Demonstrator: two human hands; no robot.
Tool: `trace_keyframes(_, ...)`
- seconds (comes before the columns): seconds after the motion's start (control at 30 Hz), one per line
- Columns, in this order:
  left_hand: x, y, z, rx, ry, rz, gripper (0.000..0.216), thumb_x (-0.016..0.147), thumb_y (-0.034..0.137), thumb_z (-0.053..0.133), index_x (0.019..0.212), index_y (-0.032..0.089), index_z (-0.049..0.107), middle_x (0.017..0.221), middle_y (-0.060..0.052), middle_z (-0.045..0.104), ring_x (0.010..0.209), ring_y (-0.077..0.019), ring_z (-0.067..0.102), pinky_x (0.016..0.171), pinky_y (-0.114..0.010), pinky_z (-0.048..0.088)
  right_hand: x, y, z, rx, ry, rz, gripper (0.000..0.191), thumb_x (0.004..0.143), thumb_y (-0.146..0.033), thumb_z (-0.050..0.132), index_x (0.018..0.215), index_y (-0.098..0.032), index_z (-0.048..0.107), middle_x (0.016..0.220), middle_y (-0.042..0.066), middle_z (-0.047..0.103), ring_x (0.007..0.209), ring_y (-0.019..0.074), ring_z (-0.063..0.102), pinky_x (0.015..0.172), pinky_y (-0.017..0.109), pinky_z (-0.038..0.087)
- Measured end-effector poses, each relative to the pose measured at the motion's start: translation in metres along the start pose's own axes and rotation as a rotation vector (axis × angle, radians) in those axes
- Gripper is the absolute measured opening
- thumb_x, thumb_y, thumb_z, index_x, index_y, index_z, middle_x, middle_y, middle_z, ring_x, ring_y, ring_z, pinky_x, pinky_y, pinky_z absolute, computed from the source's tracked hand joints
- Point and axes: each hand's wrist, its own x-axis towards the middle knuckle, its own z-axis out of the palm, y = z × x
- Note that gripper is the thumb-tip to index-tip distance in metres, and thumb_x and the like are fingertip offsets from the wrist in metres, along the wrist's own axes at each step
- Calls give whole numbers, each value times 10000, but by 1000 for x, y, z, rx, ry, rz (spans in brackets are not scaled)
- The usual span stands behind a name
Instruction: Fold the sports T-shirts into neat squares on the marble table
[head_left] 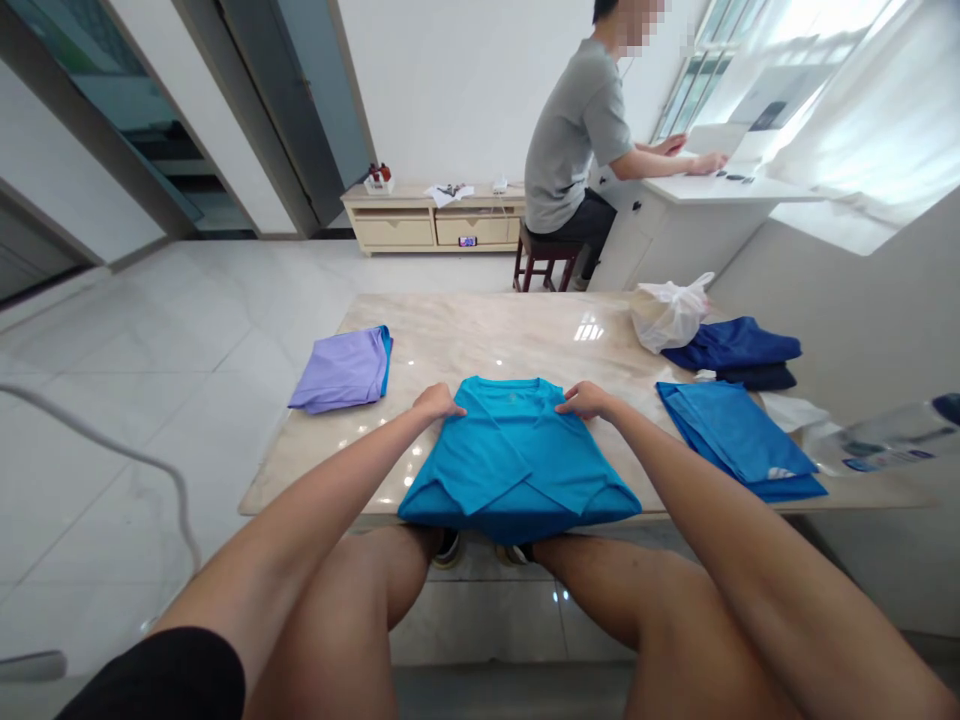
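Note:
A turquoise T-shirt [517,450] lies on the table in front of me, its sides and sleeves folded inward and its neckline at the far end. The near end droops over the table's front edge. My left hand [440,402] pinches the shirt's left edge near the collar, thumb against the cloth. At the opposite edge, my right hand [586,401] grips the fabric in the same way. Both hands are closed on the shirt at about the same height.
On the marble-patterned table [480,325] sit folded purple cloth [341,370] at left and folded blue clothing [739,435] at right. Behind that are dark blue clothes [739,345] and a white plastic bag [670,312]. A clear bottle [885,437] stands far right. Beyond, a person [577,140] sits at a counter.

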Motion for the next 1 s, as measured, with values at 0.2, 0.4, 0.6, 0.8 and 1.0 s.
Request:
trace_keyframes(0.2,-16,-9,4,-69,-93,152,275,777,435,867,744,207,718,815,-46,786,888,-274,767,725,-292,499,-5,6,-5,90,-250,-138,423,705,-488,1001,794,-171,735,780,39,716,742,177,667,614,243,520)
trace_keyframes(0.4,-45,-10,0,-151,-66,315,260,818,391,787,977,192,737,1021,-74,815,989,-280,755,836,-308,546,-30,6,-5,133,-167,-325,526,739,-600,901,1020,-171,783,720,-1,655,661,161,562,578,260,411)
trace_keyframes(0.6,-51,-22,9,-258,-38,433,308,828,455,727,998,198,730,948,-50,774,941,-281,720,863,-359,566,-37,0,-2,48,2,-460,431,800,-611,797,752,-186,743,681,10,653,763,215,609,683,288,447)
trace_keyframes(0.8,-12,-27,-5,-248,179,422,333,879,357,681,1167,200,739,970,-57,779,934,-277,726,896,-378,566,-10,-23,-5,53,261,-420,317,851,-486,762,801,-177,811,608,-11,605,743,224,634,683,285,454)
trace_keyframes(1.0,89,7,-66,-190,413,353,124,887,315,718,939,205,743,977,-83,785,998,-294,716,949,-399,534,50,-77,-58,98,500,-347,249,919,-361,753,901,-135,856,736,2,700,867,245,697,799,294,494)
